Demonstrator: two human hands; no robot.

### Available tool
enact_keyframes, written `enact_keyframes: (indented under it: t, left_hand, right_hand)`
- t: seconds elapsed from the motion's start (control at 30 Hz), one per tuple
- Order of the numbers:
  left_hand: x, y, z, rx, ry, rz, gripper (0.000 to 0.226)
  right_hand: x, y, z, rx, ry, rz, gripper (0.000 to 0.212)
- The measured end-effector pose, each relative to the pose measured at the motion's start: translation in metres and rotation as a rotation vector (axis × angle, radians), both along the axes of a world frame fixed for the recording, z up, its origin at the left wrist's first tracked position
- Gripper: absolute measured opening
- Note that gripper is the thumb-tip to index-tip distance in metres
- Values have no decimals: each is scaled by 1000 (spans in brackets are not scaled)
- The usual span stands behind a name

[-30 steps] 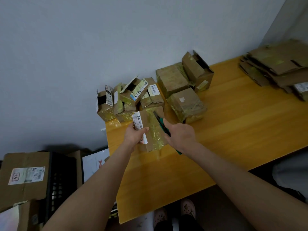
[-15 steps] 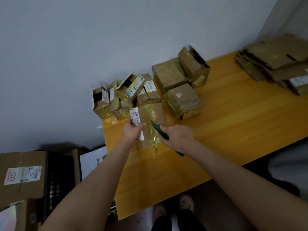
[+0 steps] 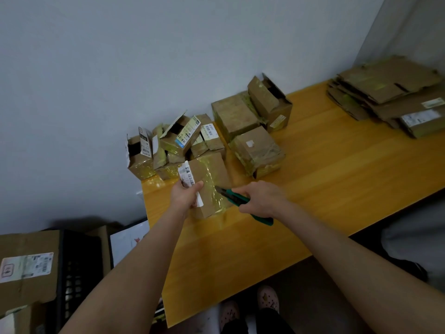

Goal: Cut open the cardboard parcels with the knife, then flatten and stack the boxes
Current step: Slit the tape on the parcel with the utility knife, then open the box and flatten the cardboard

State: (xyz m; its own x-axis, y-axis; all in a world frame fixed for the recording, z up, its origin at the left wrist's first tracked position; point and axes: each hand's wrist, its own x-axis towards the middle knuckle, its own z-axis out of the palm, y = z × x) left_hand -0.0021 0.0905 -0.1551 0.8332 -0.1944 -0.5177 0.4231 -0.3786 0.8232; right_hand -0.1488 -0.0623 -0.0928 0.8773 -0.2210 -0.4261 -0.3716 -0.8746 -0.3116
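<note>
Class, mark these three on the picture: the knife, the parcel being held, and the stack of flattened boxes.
knife [image 3: 235, 196]: head view, green handle near the blade.
parcel [image 3: 208, 171]: head view, bare brown top face.
stack of flattened boxes [image 3: 385, 80]: head view, top sheet.

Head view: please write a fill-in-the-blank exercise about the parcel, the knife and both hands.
1. The left hand holds the parcel at the end that carries a white ____.
2. The right hand grips a knife whose handle is ____.
3. The flattened boxes lie stacked at the far ____ end of the table.

Missing words: label; green; right.
</note>
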Motion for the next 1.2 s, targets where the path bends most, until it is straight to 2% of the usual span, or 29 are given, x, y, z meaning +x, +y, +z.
enact_keyframes:
  t: [0.1,0.17,0.3,0.4,0.63,0.7,0.77,0.8,0.87,0.93,1.0,1.1,1.2]
  left_hand:
    - [7,9,-1,31,79,55,33]
    - [9,17,-5,52,133,-46,42]
    - [1,22,-9,41,169,-199,48]
    - [-3,22,-9,19,203,-243,47]
    - [-5,31,-19,61,163,-247,51]
    - [-9,29,-19,75,155,-235,43]
    - [-12,24,-19,75,146,-230,39]
    - [-13,20,-17,72,139,-227,41]
    - [-15,11,-13,57,120,-225,44]
    - [-17,2,-5,35,107,-250,44]
    - [-18,-2,-1,34,107,-272,51]
    - [-21,1,4,53,136,-323,69]
    - [-27,-2,5,53,113,-323,60]
  right_hand:
    - [-10,-8,-7,50,-212,-173,61]
    - [-9,-23,-11,128,-291,-372,60]
    - [0,-42,-39,193,-40,-433,48]
    - [-6,-51,-76,206,11,-553,37]
    - [-22,-92,-120,3,125,-720,39]
    - [-18,-88,-114,-204,138,-637,38]
    - [-12,-76,-100,-288,21,-531,40]
    - [-6,-69,-92,-215,-54,-480,44]
    - [9,-44,-78,168,-127,-445,61]
    - [22,-17,-70,647,-93,-582,74]
    - [27,-3,-68,941,-68,-781,72]
    - [27,1,-65,1007,-93,-779,68]
    - [26,5,-61,975,-137,-737,72]
